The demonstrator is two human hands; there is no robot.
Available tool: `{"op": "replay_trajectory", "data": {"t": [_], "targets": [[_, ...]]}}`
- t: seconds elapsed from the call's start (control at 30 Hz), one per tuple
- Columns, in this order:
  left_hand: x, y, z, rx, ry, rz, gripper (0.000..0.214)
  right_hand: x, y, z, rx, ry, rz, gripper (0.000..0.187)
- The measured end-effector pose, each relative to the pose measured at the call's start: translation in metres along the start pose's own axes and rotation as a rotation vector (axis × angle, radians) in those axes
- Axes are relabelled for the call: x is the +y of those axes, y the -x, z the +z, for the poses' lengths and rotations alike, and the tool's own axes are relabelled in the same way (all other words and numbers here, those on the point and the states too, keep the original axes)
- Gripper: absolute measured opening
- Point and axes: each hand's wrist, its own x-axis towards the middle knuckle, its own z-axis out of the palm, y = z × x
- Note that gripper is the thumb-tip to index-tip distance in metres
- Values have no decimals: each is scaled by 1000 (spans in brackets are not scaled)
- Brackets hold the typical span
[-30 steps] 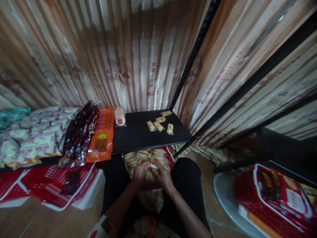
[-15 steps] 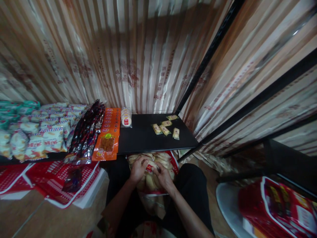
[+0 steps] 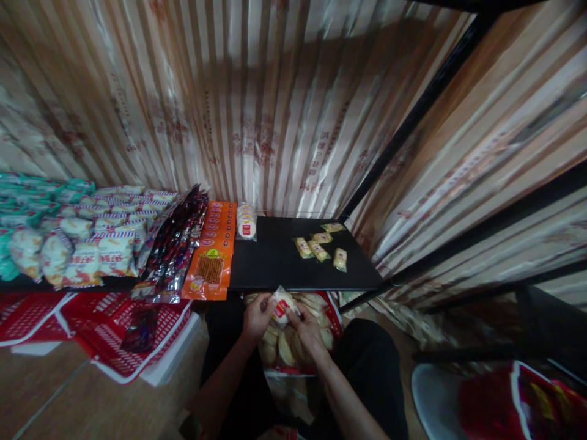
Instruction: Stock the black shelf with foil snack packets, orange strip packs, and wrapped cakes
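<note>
Both hands hold a small white snack packet with a red label just below the front edge of the black shelf. My left hand grips its left side and my right hand its right side, fingers closed. Under them lies an open red bag of similar pale packets on my lap. A stack of the same white packets stands at the back of the shelf. Several small yellow packets lie on the shelf's right part.
Orange snack packs, dark shiny packs and white-blue bags fill the shelf's left. Red baskets sit on the floor at left. A red package on a white stool is at lower right. Striped curtain behind.
My hands lifted one white packet out of the bag up toward the shelf edge. The view has shifted, so the shelf and everything on it now sit further right and lower.
</note>
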Motion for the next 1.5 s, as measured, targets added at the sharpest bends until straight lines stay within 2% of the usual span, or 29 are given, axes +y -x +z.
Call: {"op": "replay_trajectory", "data": {"t": [0.1,0.2,0.3,0.4,0.5,0.67,0.8,0.93,1.1,1.23,1.37,1.5], "targets": [[-8,-4,3,65,104,-12,28,-6,1,8,21,-133,44,28],[-14,-6,7,130,194,-99,42,-8,1,16,73,-280,90,32],[-16,-5,13,185,295,-140,55,-6,-3,20,105,-348,103,35],[-16,-1,22,197,431,-185,60,-6,-7,25,131,-407,108,36],[-14,2,30,172,543,-261,53,-11,-7,31,173,-495,107,38],[-5,2,28,171,572,-235,30,-18,-2,42,195,-568,111,37],[7,1,15,194,577,-237,28,-15,-3,40,197,-529,136,36],[19,0,3,158,570,-255,26,-12,-12,30,269,-444,87,48],[23,-5,-5,71,523,-219,20,-18,-22,14,281,-138,13,48],[25,-14,-12,-39,458,-164,18,-30,-25,6,171,72,-24,41],[30,-23,-21,-47,266,-120,16,-44,-29,4,11,139,-23,44],[34,-32,-28,-28,151,-60,17,-49,-36,4,-75,178,-17,42]]}}
